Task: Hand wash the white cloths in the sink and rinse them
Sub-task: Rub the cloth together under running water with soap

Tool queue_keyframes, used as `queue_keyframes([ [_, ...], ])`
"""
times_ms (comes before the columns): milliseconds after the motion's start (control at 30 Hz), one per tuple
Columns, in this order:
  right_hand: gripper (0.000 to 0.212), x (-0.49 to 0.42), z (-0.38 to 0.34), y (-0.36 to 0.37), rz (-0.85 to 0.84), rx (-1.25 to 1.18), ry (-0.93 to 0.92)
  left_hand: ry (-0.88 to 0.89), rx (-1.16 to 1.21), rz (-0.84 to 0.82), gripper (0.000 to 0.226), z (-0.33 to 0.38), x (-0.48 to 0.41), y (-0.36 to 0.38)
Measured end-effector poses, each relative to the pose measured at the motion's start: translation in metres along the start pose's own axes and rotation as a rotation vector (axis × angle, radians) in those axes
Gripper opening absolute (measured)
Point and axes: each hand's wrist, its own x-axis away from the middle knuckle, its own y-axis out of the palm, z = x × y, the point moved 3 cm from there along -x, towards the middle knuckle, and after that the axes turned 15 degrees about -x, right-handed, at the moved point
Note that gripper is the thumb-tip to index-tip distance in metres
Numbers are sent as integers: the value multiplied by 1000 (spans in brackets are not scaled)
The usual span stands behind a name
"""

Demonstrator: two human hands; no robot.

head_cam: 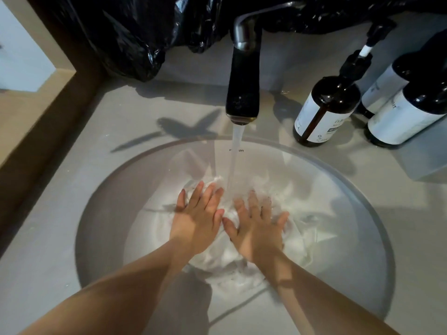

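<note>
Left hand [197,221], right hand [257,229] flat on white cloths [297,238], faucet [243,76] running

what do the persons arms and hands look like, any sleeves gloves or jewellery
Both forearms are bare up to the frame edge: no sleeves in view. The left hand and right hand wear no gloves, and no rings, watch or bracelet show. Nails look short; polish cannot be told.

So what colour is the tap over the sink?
Black, the tap with water running, seen in the head view.
</note>
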Motion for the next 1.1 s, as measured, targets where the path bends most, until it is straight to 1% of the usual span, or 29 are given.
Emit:
queue_keyframes([
  [67, 66, -1, -1, 0, 8, -15, -2, 10, 8, 0, 96, -1, -1, 4],
  [100, 66, -1, -1, 0, 10, -22, -2, 13, 23, 6, 94, -2, -1, 4],
  [200, 65, -1, 1, 1, 1, -27, 4, -2, 21, -5, 75, 0, -1, 4],
  [233, 65, -1, 1, 1, -1, -26, 3, -8, 33, 34, 74, -1, -2, 0],
  [333, 65, -2, 0, 0, -2, -32, -2, 9, 16, -19, 84, 1, -2, -3],
  [433, 64, -1, 0, 2, -13, -40, -1, 0, 31, -29, 78, -2, -1, -1],
  [467, 64, -1, 0, 2, -10, -37, -1, -4, 23, 6, 72, -2, 1, -3],
  [567, 62, 1, -2, -1, 40, 30, -19, -31, 22, 252, 50, -2, -2, 1],
  [600, 60, 0, -2, -3, 72, 47, -37, -42, 19, 282, 46, -2, -3, 0],
  [700, 49, -2, -1, -12, 142, -9, -89, -109, 56, 271, 38, -5, -6, -8],
  [733, 46, -3, 0, -16, 147, -52, -91, -122, 91, 239, 36, -5, -7, -14],
  [800, 41, -3, 2, -25, 168, -162, -83, -181, 298, 127, 33, -11, -11, -26],
  [833, 39, -2, 3, -31, 205, -244, -82, -226, 430, 120, 30, -13, -12, -30],
  [900, 31, 1, 2, -48, 309, -512, -65, -299, 716, 137, 24, -19, -10, -36],
  [967, 32, 6, 0, -68, 412, -812, -54, -336, 936, 191, 34, -25, -5, -52],
  [1033, 34, 17, -2, -87, 516, -971, -83, -333, 1127, 256, 40, -27, -1, -73],
  [1067, 33, 25, -3, -96, 542, -1006, -93, -342, 1175, 275, 39, -28, 1, -82],
  [1100, 30, 33, -3, -103, 547, -1021, -102, -365, 1175, 280, 38, -31, 3, -90],
])
